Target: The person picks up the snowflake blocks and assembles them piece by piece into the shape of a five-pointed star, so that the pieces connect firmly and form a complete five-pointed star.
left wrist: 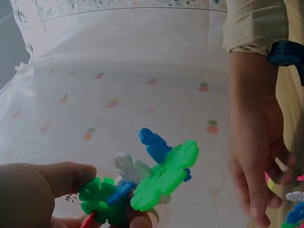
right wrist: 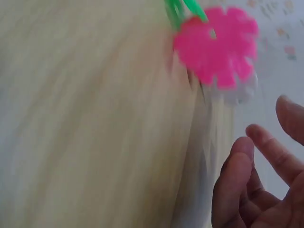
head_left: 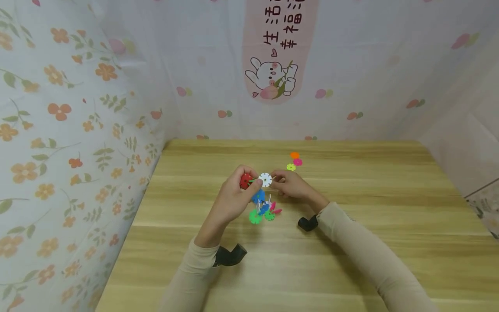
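Observation:
My left hand [head_left: 231,195] pinches a cluster of notched plastic snowflake discs between thumb and fingers. In the head view the cluster shows a red disc [head_left: 245,181], a white disc [head_left: 265,179] and a blue disc [head_left: 258,196]. The left wrist view shows a bright green disc [left wrist: 166,175], a darker green disc [left wrist: 102,202] and a white one [left wrist: 130,168], slotted together at angles. My right hand [head_left: 290,185] is just right of the cluster, its fingers loosely bent and holding nothing visible. A blurred pink disc [right wrist: 218,45] appears beyond its fingers [right wrist: 237,173].
Below the hands are more joined discs, including a green disc [head_left: 255,216] and a pink piece [head_left: 276,211]. Farther back on the wooden table [head_left: 374,190] lie an orange disc [head_left: 294,155], a pink disc [head_left: 298,162] and a yellow one [head_left: 291,167]. Printed cloth [head_left: 195,65] hangs behind.

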{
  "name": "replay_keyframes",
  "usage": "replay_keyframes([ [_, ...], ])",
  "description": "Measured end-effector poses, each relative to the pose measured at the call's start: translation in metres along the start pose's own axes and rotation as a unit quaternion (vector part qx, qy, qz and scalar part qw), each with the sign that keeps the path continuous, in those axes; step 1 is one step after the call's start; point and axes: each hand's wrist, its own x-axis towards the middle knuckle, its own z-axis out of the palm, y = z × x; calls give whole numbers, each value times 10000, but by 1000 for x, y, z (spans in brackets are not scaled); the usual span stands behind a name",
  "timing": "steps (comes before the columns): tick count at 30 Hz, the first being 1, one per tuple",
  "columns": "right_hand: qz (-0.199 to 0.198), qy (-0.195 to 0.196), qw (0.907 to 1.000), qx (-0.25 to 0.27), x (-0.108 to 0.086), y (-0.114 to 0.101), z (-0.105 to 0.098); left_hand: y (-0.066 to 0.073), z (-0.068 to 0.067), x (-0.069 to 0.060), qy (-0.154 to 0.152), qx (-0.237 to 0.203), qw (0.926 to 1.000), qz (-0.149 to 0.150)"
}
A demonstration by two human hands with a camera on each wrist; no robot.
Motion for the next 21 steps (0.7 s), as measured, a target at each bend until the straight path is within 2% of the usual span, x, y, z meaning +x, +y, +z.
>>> replay_keyframes([
  [3, -267, 61, 9978, -605, 3, -8, 12, 1, 1, 0, -46, -12, 10000, 8],
  [5, -302, 175, 9935, -1085, 5, -14, 19, 1, 2, 0, -80, -20, 10000, 16],
  [9, 51, 160, 9850, -1720, 4, -24, 32, 1, 4, -1, -151, 25, 9998, 100],
  [13, 152, -96, 9808, -1940, 0, -31, 40, 0, 6, -1, -155, 292, 9991, 264],
  [18, -355, -215, 9677, -2485, -5, -35, 42, 0, 7, 0, -122, 691, 9967, 416],
  [19, -511, -222, 9666, -2501, -6, -35, 42, -1, 8, 0, -134, 750, 9961, 443],
  [21, -677, -238, 9701, -2318, -9, -35, 40, -1, 8, 0, -158, 825, 9954, 466],
])
